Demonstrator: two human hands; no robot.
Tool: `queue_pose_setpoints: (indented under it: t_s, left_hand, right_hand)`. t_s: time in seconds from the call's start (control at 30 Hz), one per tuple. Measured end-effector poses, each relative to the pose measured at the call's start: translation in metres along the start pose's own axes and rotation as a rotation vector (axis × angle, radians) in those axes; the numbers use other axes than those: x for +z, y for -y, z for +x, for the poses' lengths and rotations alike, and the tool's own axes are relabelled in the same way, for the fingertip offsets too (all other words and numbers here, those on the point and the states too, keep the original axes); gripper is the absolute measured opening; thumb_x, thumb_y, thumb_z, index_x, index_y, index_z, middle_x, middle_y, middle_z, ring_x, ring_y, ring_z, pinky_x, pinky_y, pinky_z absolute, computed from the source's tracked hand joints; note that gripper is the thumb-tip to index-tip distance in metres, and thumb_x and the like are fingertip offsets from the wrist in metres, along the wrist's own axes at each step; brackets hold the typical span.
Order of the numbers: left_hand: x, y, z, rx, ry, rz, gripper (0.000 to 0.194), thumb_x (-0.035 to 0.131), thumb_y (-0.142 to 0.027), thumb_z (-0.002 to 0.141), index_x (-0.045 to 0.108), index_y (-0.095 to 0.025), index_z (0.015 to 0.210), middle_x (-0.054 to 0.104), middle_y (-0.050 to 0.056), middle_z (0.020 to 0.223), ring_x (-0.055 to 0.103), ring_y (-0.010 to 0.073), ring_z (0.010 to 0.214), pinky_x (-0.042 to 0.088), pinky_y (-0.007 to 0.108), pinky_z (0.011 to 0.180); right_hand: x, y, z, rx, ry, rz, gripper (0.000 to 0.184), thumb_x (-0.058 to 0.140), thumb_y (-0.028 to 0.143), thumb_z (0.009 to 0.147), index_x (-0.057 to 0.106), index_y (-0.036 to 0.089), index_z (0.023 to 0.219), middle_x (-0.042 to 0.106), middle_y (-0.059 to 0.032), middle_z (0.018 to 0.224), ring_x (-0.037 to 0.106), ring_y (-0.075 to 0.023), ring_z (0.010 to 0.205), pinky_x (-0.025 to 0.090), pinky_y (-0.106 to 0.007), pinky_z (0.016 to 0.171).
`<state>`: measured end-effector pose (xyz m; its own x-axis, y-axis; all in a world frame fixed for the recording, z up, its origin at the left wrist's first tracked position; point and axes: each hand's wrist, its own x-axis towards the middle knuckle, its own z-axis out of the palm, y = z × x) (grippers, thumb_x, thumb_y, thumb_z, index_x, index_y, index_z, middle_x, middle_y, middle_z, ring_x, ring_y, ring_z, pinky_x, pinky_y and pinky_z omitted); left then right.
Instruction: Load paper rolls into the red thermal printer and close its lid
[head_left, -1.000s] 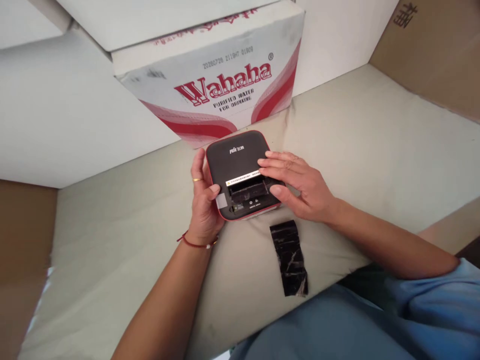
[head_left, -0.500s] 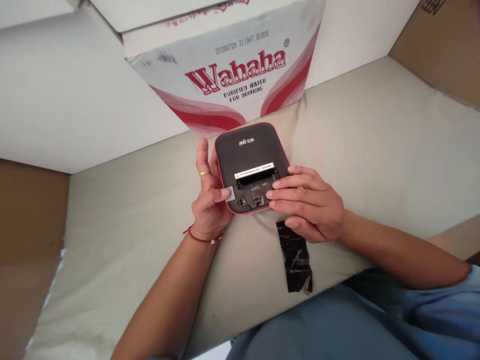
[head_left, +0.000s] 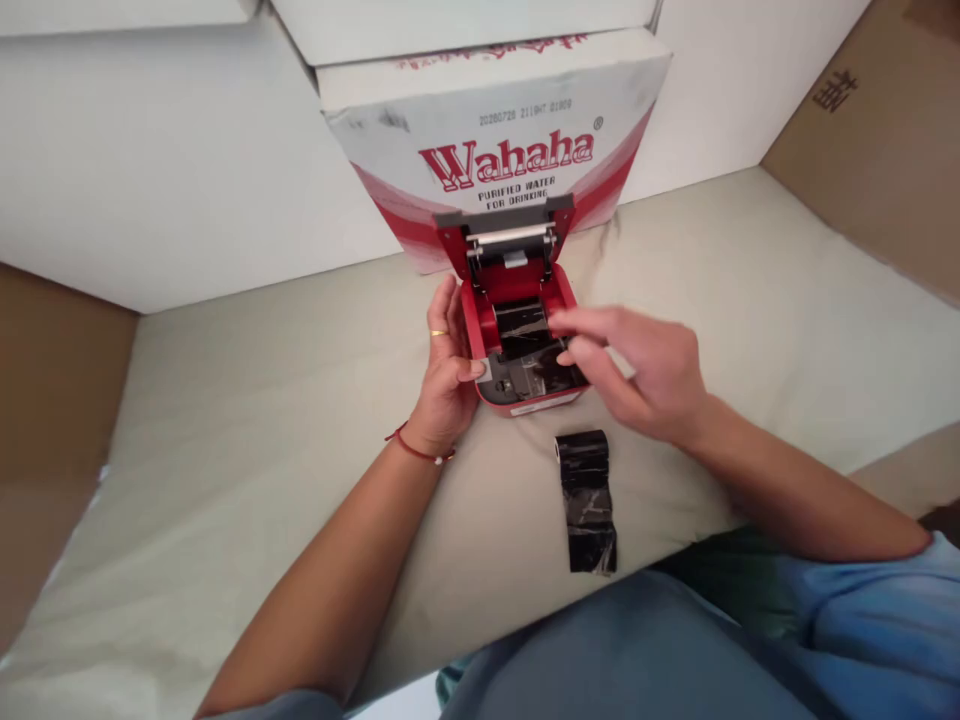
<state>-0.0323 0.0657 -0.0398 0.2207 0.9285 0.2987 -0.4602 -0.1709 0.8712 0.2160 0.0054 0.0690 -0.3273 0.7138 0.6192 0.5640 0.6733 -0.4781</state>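
A small red and black label printer [head_left: 471, 335] stands on the cloth-covered surface with its lid [head_left: 504, 235] raised. My left hand [head_left: 448, 375] grips its left side, thumb on the grey tab [head_left: 484, 370]. Inside the printer lies a black roll [head_left: 520, 318], its loose black film [head_left: 541, 372] draped over the front edge. Over the right side of the open compartment is my right hand [head_left: 637, 372], slightly blurred, index finger and thumb a little apart near the film. Whether they touch it is unclear. A second black roll [head_left: 583, 460] lies partly unwound in front of the printer.
A white and red water carton [head_left: 517, 160] stands right behind the raised lid. White boxes [head_left: 150, 170] line the back, and brown cardboard [head_left: 862, 140] rises at the right and at the left. The cloth [head_left: 285, 400] shows some wrinkles.
The printer's lid has swung up, baring the black roll inside. My right hand has lifted from the printer's front to its right side. My left hand keeps its hold.
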Motion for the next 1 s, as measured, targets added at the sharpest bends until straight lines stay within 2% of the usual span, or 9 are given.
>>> queue_pose_setpoints:
  t_s: [0.07, 0.2, 0.3, 0.4, 0.5, 0.6, 0.77, 0.9, 1.0]
  left_hand:
    - [-0.001, 0.004, 0.002, 0.026, -0.001, 0.007, 0.103, 0.104, -0.061, 0.071, 0.061, -0.051, 0.164, 0.051, -0.004, 0.186, 0.041, 0.0399, 0.18, 0.039, 0.055, 0.148]
    - [-0.005, 0.011, 0.005, 0.048, 0.026, 0.014, 0.106, 0.104, -0.064, 0.071, 0.058, -0.048, 0.166, 0.053, -0.001, 0.184, 0.042, 0.0405, 0.178, 0.037, 0.056, 0.149]
    - [-0.008, 0.017, 0.007, 0.062, 0.057, 0.028, 0.107, 0.102, -0.068, 0.075, 0.054, -0.049, 0.168, 0.05, 0.0, 0.186, 0.04, 0.0405, 0.178, 0.035, 0.056, 0.148]
    - [-0.011, 0.025, 0.008, 0.081, 0.073, 0.046, 0.109, 0.1, -0.072, 0.076, 0.05, -0.049, 0.169, 0.047, 0.0, 0.187, 0.039, 0.0406, 0.178, 0.035, 0.055, 0.148]
    - [-0.014, 0.032, 0.01, 0.087, 0.084, 0.055, 0.113, 0.1, -0.075, 0.075, 0.046, -0.049, 0.171, 0.045, 0.001, 0.188, 0.038, 0.041, 0.178, 0.035, 0.056, 0.147]
    - [-0.015, 0.036, 0.012, 0.086, 0.084, 0.053, 0.112, 0.099, -0.074, 0.076, 0.046, -0.048, 0.172, 0.046, 0.003, 0.187, 0.042, 0.0415, 0.175, 0.038, 0.057, 0.144]
    - [-0.014, 0.036, 0.014, 0.08, 0.069, 0.043, 0.106, 0.096, -0.07, 0.079, 0.047, -0.047, 0.171, 0.05, 0.003, 0.183, 0.051, 0.0407, 0.167, 0.045, 0.057, 0.139]
    - [-0.013, 0.035, 0.013, 0.074, 0.077, 0.045, 0.104, 0.094, -0.068, 0.081, 0.046, -0.046, 0.171, 0.048, 0.002, 0.185, 0.044, 0.0412, 0.173, 0.041, 0.058, 0.142]
    - [-0.014, 0.035, 0.014, 0.075, 0.088, 0.04, 0.104, 0.094, -0.068, 0.081, 0.045, -0.047, 0.17, 0.048, 0.001, 0.186, 0.041, 0.0404, 0.175, 0.039, 0.057, 0.144]
  right_hand:
    - [-0.007, 0.005, 0.031, 0.168, 0.184, -0.132, 0.031, 0.055, 0.034, 0.119, 0.085, 0.024, 0.121, 0.091, -0.0058, 0.108, 0.086, -0.0224, 0.088, 0.064, -0.034, 0.081]
    - [0.003, 0.018, 0.093, 0.296, 0.614, -0.547, 0.027, 0.062, 0.02, 0.107, 0.087, 0.022, 0.099, 0.087, -0.0114, 0.095, 0.083, -0.0332, 0.097, 0.058, -0.041, 0.083]
    - [0.023, 0.026, 0.119, 0.324, 0.824, -0.692, 0.034, 0.057, 0.012, 0.105, 0.09, 0.017, 0.11, 0.09, -0.0185, 0.11, 0.084, -0.0378, 0.107, 0.059, -0.044, 0.086]
    - [0.038, 0.026, 0.127, 0.295, 0.936, -0.733, 0.036, 0.058, 0.011, 0.105, 0.09, 0.015, 0.122, 0.091, -0.0207, 0.116, 0.085, -0.0375, 0.11, 0.06, -0.043, 0.087]
    - [0.045, 0.019, 0.126, 0.317, 0.973, -0.783, 0.036, 0.067, 0.012, 0.1, 0.088, 0.015, 0.13, 0.091, -0.0205, 0.112, 0.085, -0.0386, 0.109, 0.059, -0.042, 0.084]
    - [0.045, 0.015, 0.123, 0.346, 0.956, -0.808, 0.037, 0.07, 0.015, 0.099, 0.087, 0.015, 0.132, 0.09, -0.0228, 0.121, 0.084, -0.0407, 0.113, 0.059, -0.042, 0.084]
    - [0.031, 0.02, 0.114, 0.395, 0.863, -0.76, 0.035, 0.068, 0.021, 0.103, 0.083, 0.016, 0.133, 0.087, -0.0227, 0.131, 0.081, -0.041, 0.116, 0.059, -0.044, 0.086]
    - [-0.02, 0.032, 0.096, 0.41, 0.631, -0.49, 0.03, 0.075, 0.035, 0.1, 0.081, 0.023, 0.127, 0.085, -0.0126, 0.122, 0.078, -0.0325, 0.103, 0.057, -0.042, 0.084]
    - [-0.083, 0.036, 0.071, 0.513, 0.517, -0.174, 0.047, 0.086, 0.068, 0.089, 0.081, 0.031, 0.117, 0.079, -0.004, 0.097, 0.065, -0.0233, 0.073, 0.051, -0.039, 0.068]
